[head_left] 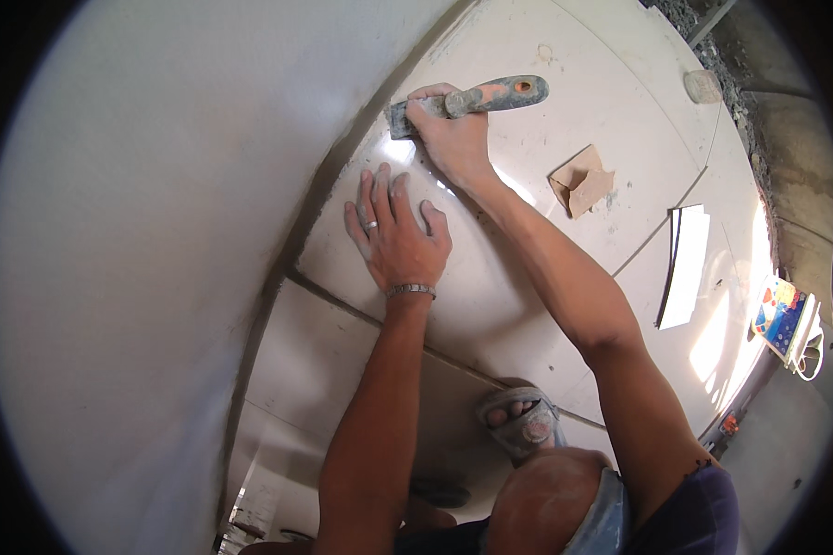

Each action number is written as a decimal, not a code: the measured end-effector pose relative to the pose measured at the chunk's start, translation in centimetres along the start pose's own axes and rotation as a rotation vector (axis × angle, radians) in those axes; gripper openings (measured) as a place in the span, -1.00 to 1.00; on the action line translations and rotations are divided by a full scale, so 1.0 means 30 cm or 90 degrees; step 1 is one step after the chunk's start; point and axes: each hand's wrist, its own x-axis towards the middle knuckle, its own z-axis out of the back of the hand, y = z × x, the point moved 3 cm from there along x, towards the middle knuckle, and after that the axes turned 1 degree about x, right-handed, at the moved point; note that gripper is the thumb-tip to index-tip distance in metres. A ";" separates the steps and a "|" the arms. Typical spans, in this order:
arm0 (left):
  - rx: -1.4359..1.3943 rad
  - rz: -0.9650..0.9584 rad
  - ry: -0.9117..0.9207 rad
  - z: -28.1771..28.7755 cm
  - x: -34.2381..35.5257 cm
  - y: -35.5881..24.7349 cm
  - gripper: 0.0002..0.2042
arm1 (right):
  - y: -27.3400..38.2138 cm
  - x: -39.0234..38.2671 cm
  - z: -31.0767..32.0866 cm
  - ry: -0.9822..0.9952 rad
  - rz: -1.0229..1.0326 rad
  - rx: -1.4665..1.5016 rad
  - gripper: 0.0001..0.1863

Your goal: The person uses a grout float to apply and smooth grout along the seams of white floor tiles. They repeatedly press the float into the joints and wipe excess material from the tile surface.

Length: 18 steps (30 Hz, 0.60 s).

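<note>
My right hand (453,143) is closed around the blade end of a putty knife (500,93). Its dusty grey and orange handle points away to the right. The blade edge lies at the dark gap (329,166) where the pale floor tiles meet the wall. My left hand (401,240) rests on the tile (491,305) just nearer to me, palm down with fingers spread. It wears a ring and a metal bracelet and holds nothing. Part of my right fingers is hidden behind the blade.
A white wall (157,231) rises along the left. On the tiles to the right lie a torn piece of brown cardboard (583,182) and white strips (685,268). A colourful bag (782,319) stands at the far right. My sandalled foot (523,418) is below my hands.
</note>
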 end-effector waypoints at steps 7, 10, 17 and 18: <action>-0.039 0.003 -0.030 -0.014 -0.008 0.026 -0.60 | 0.017 0.020 0.013 -0.027 -0.019 0.032 -0.80; -0.125 0.065 -0.092 -0.005 -0.009 0.074 -0.62 | 0.052 -0.062 -0.038 0.063 0.170 -0.147 -0.83; 0.076 0.172 0.009 0.023 -0.058 0.051 -0.35 | 0.000 -0.055 -0.002 -0.019 0.232 -0.116 -0.83; 0.110 0.189 0.027 0.037 -0.081 0.063 -0.30 | -0.026 -0.081 -0.014 0.011 0.219 -0.123 -0.84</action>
